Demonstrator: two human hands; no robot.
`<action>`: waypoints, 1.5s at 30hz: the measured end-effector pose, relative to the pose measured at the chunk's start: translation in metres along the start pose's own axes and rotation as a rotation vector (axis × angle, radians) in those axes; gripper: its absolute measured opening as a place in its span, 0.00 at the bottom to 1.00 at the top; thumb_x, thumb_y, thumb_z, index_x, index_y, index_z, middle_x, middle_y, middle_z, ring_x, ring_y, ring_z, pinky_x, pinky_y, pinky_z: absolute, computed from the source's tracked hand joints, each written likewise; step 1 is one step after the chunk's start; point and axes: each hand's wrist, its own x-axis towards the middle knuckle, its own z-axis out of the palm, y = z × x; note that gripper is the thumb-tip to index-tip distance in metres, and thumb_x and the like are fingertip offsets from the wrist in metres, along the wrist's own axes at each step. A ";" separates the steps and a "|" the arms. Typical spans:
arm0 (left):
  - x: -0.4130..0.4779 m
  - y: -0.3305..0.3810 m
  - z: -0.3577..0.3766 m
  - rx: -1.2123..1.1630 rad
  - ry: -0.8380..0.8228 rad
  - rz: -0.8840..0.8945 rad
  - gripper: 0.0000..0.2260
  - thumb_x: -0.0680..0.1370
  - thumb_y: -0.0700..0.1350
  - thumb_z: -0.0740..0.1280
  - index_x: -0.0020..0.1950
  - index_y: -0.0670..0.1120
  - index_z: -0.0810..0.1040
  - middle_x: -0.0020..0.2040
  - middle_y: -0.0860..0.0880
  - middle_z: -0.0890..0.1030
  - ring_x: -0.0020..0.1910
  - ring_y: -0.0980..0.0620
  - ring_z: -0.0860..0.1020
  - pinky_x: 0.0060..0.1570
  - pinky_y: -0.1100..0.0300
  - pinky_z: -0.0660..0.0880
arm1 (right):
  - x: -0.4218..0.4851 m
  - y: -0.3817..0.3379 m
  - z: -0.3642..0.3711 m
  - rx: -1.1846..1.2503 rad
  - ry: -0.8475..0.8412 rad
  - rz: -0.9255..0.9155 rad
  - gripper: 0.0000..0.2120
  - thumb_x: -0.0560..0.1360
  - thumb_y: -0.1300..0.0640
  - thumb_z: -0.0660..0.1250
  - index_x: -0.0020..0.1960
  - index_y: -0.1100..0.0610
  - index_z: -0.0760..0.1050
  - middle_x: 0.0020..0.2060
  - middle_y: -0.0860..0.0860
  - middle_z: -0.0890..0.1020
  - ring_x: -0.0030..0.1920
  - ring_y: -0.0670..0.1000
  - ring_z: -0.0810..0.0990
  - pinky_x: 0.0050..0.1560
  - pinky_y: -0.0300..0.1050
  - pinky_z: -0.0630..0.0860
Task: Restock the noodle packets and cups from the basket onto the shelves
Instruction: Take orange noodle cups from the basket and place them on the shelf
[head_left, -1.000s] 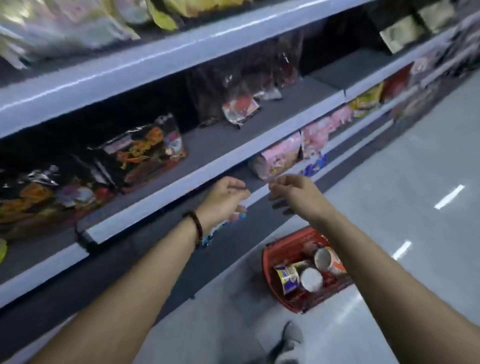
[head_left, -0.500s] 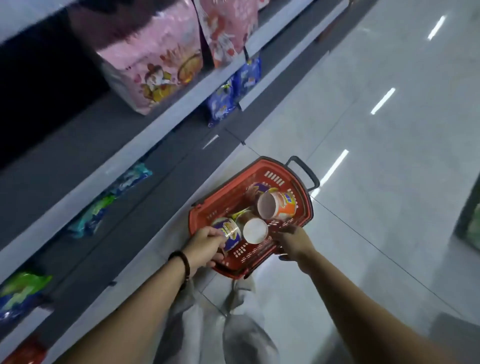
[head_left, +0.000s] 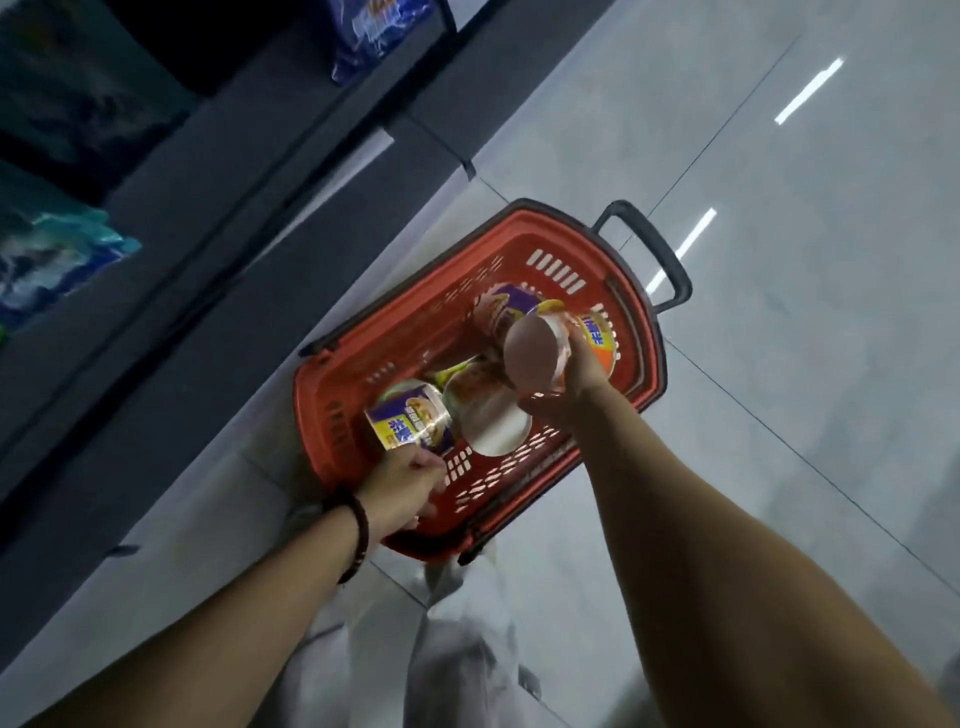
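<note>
A red basket (head_left: 550, 483) with a black handle (head_left: 655, 248) stands on the floor below me. My right hand (head_left: 579, 375) grips an orange noodle cup (head_left: 540, 351), its pale base turned toward me, above the basket's right side. My left hand (head_left: 402, 486) holds a purple and yellow cup (head_left: 408, 420) at the basket's near left corner. Between them lies another cup (head_left: 485, 415) on its side, white base showing. A further purple cup (head_left: 501, 306) lies behind the orange one.
Dark grey shelves (head_left: 208, 218) run along the left, with blue packets (head_left: 374, 31) up top and teal packets (head_left: 47, 254) at the far left. Glossy grey floor tiles (head_left: 779, 260) spread to the right. My pale trouser legs (head_left: 441, 649) are just below the basket.
Both hands dropped from the shelf edge to the basket as my view tilted down. The right hand has taken the orange cup, and the left hand has closed on the purple cup.
</note>
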 end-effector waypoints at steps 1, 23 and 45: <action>0.007 -0.003 0.002 0.027 0.002 0.025 0.05 0.85 0.41 0.64 0.53 0.45 0.79 0.46 0.45 0.81 0.36 0.49 0.77 0.29 0.63 0.69 | 0.011 -0.002 0.003 0.093 -0.015 0.031 0.43 0.77 0.28 0.69 0.78 0.59 0.68 0.68 0.60 0.79 0.72 0.64 0.78 0.68 0.59 0.77; -0.021 0.085 -0.034 -0.080 0.019 0.196 0.18 0.83 0.52 0.70 0.71 0.51 0.74 0.63 0.47 0.83 0.55 0.48 0.85 0.49 0.53 0.83 | -0.042 0.036 -0.020 -0.124 -0.291 -0.455 0.34 0.70 0.35 0.77 0.69 0.53 0.80 0.61 0.54 0.89 0.63 0.58 0.87 0.63 0.56 0.81; -0.490 0.199 -0.170 -0.490 0.163 0.765 0.32 0.71 0.64 0.72 0.71 0.49 0.78 0.63 0.48 0.87 0.65 0.47 0.84 0.67 0.41 0.79 | -0.548 -0.019 0.040 -0.589 -0.731 -1.068 0.27 0.80 0.31 0.58 0.71 0.45 0.78 0.62 0.46 0.88 0.64 0.51 0.85 0.71 0.63 0.77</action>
